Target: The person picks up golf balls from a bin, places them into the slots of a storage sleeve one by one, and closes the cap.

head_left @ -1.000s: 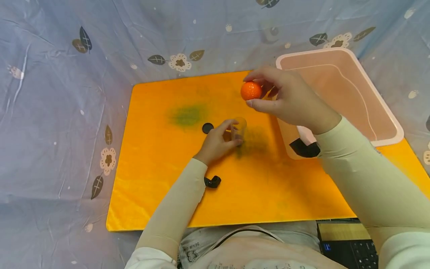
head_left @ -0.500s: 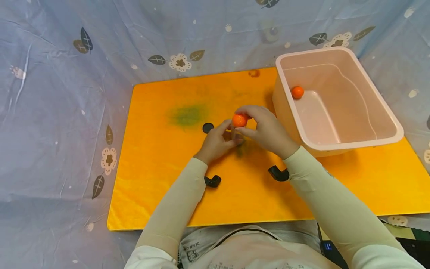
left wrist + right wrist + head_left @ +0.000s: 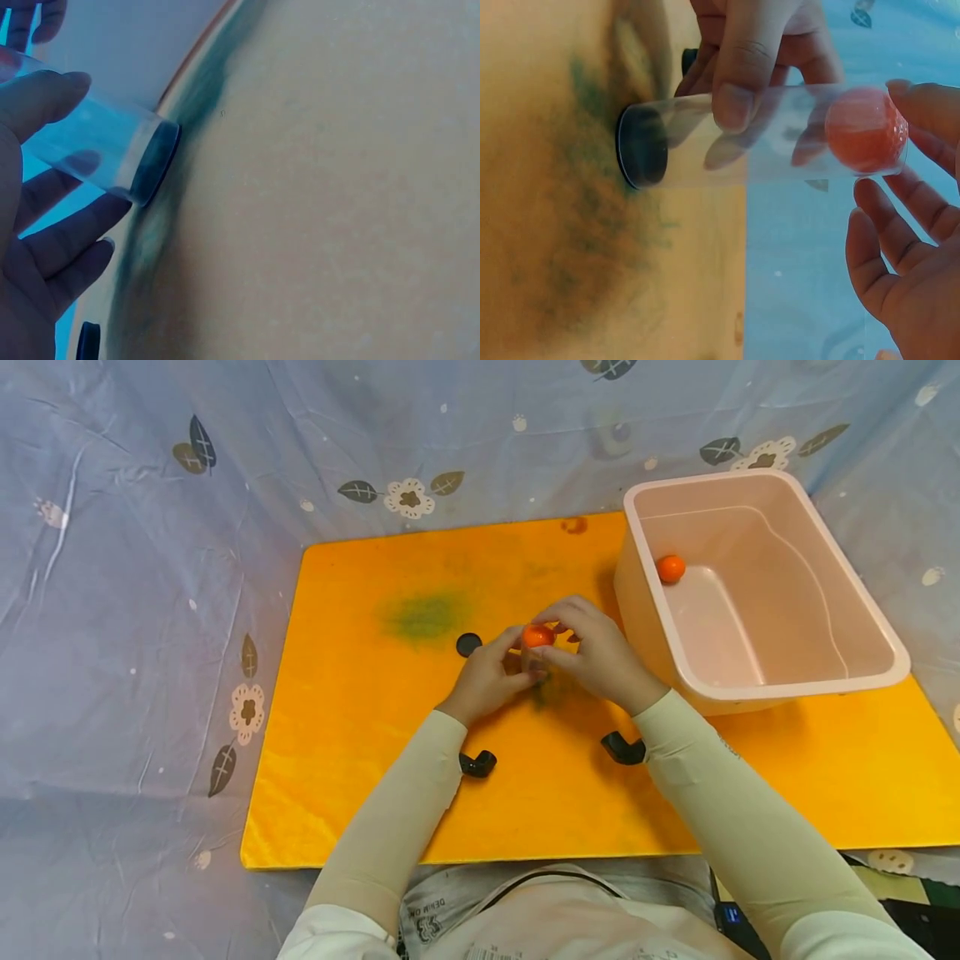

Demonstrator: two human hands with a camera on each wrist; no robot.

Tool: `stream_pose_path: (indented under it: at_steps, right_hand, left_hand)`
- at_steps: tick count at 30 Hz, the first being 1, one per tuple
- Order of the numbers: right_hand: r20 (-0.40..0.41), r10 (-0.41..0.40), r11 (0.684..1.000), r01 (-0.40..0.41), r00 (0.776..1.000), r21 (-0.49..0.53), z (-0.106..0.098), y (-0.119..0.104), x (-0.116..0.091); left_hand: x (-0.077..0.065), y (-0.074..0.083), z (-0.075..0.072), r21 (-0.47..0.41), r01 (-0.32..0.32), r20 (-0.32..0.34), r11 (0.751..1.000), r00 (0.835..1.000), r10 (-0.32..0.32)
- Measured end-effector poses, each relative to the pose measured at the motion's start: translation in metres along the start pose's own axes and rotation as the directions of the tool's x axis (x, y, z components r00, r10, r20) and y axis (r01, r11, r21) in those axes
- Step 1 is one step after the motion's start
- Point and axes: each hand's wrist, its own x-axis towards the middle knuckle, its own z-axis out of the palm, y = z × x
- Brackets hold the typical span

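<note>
My left hand (image 3: 486, 681) grips a clear plastic tube (image 3: 712, 142) around its side. The tube stands upright with its black cap (image 3: 643, 146) down at the orange table. At the tube's top end an orange ball (image 3: 866, 131) with a shiny, speckled surface sits within the mouth. My right hand (image 3: 596, 647) has its thumb and fingertips curled around the ball at the tube's rim. A loose black round cap (image 3: 468, 645) lies on the table just left of my left hand.
A pink plastic bin (image 3: 765, 685) stands at the right of the orange table (image 3: 360, 760), with another orange ball (image 3: 671, 568) inside by its left wall. Black wrist mounts (image 3: 624, 748) show at both sleeves. A patterned blue curtain (image 3: 225, 485) hangs behind and to the left.
My right hand has carried the orange ball from beside the bin leftward and down to the tube's mouth, where it now sits lower. The left hand holds the tube in place.
</note>
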Motion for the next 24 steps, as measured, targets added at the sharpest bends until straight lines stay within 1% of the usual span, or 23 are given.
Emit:
stream_pose_path:
  at_steps: [5,11,17,20,24]
  right_hand:
    - [0.009,0.002,1.000,-0.002,1.000,0.012,-0.002,0.002,0.000]
    - [-0.002,0.015,1.000,-0.015,1.000,0.000,-0.003,0.003,-0.002]
    - [-0.017,0.015,1.000,-0.015,1.000,-0.001,-0.002,0.008,-0.006]
    - [-0.014,0.005,1.000,-0.006,1.000,-0.024,-0.006,0.003,-0.008]
    - [-0.020,-0.061,0.995,0.060,0.998,-0.078,-0.020,-0.018,-0.008]
  left_hand:
    - [0.000,0.001,0.001,0.002,-0.002,0.001,1.000,1.000,0.002]
    - [0.002,0.002,0.001,0.002,-0.023,0.000,1.000,1.000,0.023]
    - [0.002,0.003,0.001,-0.004,-0.015,0.005,1.000,1.000,0.015]
    - [0.002,0.002,0.002,0.000,-0.006,0.006,1.000,1.000,0.006]
    - [-0.001,0.001,0.001,-0.001,0.006,0.005,1.000,1.000,-0.006]
